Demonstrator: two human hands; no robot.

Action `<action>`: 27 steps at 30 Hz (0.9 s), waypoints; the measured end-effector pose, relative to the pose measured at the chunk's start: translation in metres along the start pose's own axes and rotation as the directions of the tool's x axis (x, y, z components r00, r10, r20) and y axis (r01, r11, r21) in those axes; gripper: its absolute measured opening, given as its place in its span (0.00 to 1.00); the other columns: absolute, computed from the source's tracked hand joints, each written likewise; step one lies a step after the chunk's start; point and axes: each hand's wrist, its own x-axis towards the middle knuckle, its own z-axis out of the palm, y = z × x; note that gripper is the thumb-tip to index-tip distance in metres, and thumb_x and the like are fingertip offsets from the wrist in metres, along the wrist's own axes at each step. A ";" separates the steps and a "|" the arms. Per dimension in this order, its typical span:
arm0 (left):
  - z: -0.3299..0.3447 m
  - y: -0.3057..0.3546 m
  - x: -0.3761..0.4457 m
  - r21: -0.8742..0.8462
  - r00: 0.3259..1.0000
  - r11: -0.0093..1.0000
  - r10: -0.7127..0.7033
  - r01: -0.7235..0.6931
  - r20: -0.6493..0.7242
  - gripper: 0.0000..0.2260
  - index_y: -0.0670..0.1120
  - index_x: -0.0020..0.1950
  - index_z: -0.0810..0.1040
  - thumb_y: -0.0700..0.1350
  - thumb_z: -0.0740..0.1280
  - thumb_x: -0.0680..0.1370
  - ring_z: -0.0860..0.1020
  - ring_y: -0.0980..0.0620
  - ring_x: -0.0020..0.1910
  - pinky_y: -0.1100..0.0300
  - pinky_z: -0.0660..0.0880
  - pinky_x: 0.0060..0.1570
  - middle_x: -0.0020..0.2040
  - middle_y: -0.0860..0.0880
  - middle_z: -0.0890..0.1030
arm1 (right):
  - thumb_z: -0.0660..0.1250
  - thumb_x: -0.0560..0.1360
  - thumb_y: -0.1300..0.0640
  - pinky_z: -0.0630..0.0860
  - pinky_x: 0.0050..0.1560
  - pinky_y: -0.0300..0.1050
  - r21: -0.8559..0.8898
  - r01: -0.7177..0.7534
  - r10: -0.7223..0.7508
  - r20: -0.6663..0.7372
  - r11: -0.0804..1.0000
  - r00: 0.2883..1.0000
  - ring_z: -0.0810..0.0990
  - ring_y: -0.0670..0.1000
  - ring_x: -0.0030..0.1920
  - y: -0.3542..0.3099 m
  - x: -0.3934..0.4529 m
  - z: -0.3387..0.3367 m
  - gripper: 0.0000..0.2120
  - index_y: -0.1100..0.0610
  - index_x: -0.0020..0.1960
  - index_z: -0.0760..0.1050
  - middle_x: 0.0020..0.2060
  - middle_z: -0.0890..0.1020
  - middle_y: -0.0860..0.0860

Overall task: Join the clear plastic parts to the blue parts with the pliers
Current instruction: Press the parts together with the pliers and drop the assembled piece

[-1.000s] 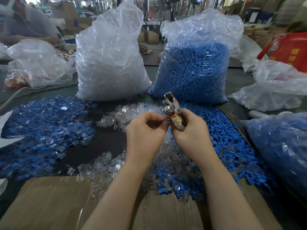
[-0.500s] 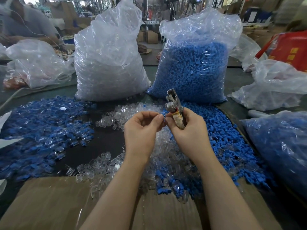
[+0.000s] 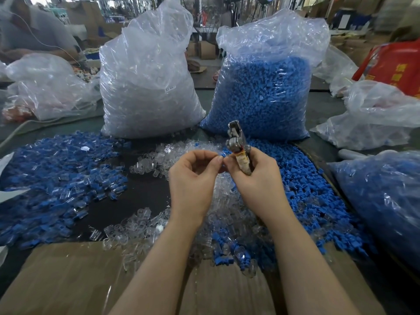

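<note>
My right hand (image 3: pixel 254 178) grips the pliers (image 3: pixel 236 142) by their taped handle, metal jaws pointing up. My left hand (image 3: pixel 193 176) pinches a small blue part (image 3: pixel 223 153) at its fingertips, right beside the pliers' pivot and touching my right thumb. Whether a clear part is on it is hidden by my fingers. Loose clear parts (image 3: pixel 154 162) lie under and left of my hands. Loose blue parts (image 3: pixel 318 201) spread to the right. A heap of joined blue-and-clear pieces (image 3: pixel 56 178) covers the table's left side.
Two tall plastic bags stand behind: one of clear parts (image 3: pixel 147 87), one of blue parts (image 3: pixel 266 96). Another blue-filled bag (image 3: pixel 384 201) lies at the right. Flat cardboard (image 3: pixel 68 280) covers the near edge. A person sits at the far left.
My left hand has opened up a little and its fingertips have slid right to meet my right thumb at the pliers. The pliers have barely moved.
</note>
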 end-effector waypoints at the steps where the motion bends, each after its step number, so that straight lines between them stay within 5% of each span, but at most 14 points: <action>1: 0.000 0.000 0.000 0.001 1.000 1.000 0.004 -0.004 0.002 0.04 0.41 0.44 0.81 0.33 0.72 0.74 0.84 0.50 0.41 0.66 0.79 0.42 0.40 0.45 0.84 | 0.70 0.77 0.50 0.80 0.41 0.56 0.006 -0.005 0.005 0.004 1.000 1.000 0.81 0.52 0.38 -0.001 0.000 0.000 0.06 0.51 0.43 0.77 0.37 0.82 0.49; 8: -0.004 -0.002 0.003 -0.018 0.999 1.000 -0.009 0.010 0.037 0.07 0.45 0.43 0.80 0.33 0.71 0.75 0.83 0.53 0.39 0.66 0.78 0.41 0.37 0.50 0.84 | 0.70 0.76 0.51 0.80 0.46 0.57 0.005 -0.031 0.031 0.092 0.999 0.995 0.82 0.52 0.41 0.000 0.001 -0.005 0.04 0.51 0.45 0.78 0.38 0.83 0.50; 13: -0.009 -0.002 0.009 -0.180 0.993 0.979 -0.083 0.097 0.083 0.05 0.43 0.44 0.80 0.34 0.69 0.76 0.82 0.56 0.36 0.65 0.79 0.43 0.34 0.52 0.83 | 0.70 0.75 0.51 0.73 0.38 0.49 -0.122 -0.052 0.076 0.207 0.991 0.975 0.74 0.48 0.33 0.005 0.005 -0.018 0.06 0.52 0.44 0.76 0.33 0.79 0.49; 17: -0.009 -0.002 0.008 -0.187 0.993 0.979 -0.059 0.078 0.105 0.05 0.43 0.44 0.79 0.34 0.69 0.77 0.81 0.55 0.37 0.64 0.79 0.44 0.35 0.53 0.83 | 0.70 0.75 0.52 0.73 0.41 0.55 -0.133 -0.058 0.094 0.281 0.989 0.955 0.73 0.49 0.36 0.006 0.004 -0.024 0.08 0.56 0.46 0.76 0.36 0.79 0.53; 21: -0.010 -0.001 0.008 -0.195 0.993 0.980 -0.028 0.049 0.111 0.05 0.43 0.44 0.79 0.34 0.69 0.76 0.81 0.56 0.37 0.66 0.78 0.43 0.36 0.52 0.83 | 0.70 0.75 0.52 0.68 0.37 0.50 -0.125 -0.035 0.074 0.325 0.992 0.943 0.69 0.47 0.33 0.006 0.003 -0.022 0.09 0.55 0.43 0.73 0.31 0.73 0.46; 27: -0.010 -0.002 0.007 -0.173 0.992 0.985 0.004 0.018 0.127 0.06 0.43 0.45 0.79 0.33 0.68 0.76 0.81 0.54 0.39 0.64 0.78 0.44 0.37 0.51 0.83 | 0.69 0.75 0.53 0.76 0.43 0.55 -0.143 0.012 0.040 0.357 0.990 0.933 0.77 0.51 0.38 0.004 0.003 -0.019 0.04 0.50 0.45 0.74 0.37 0.80 0.49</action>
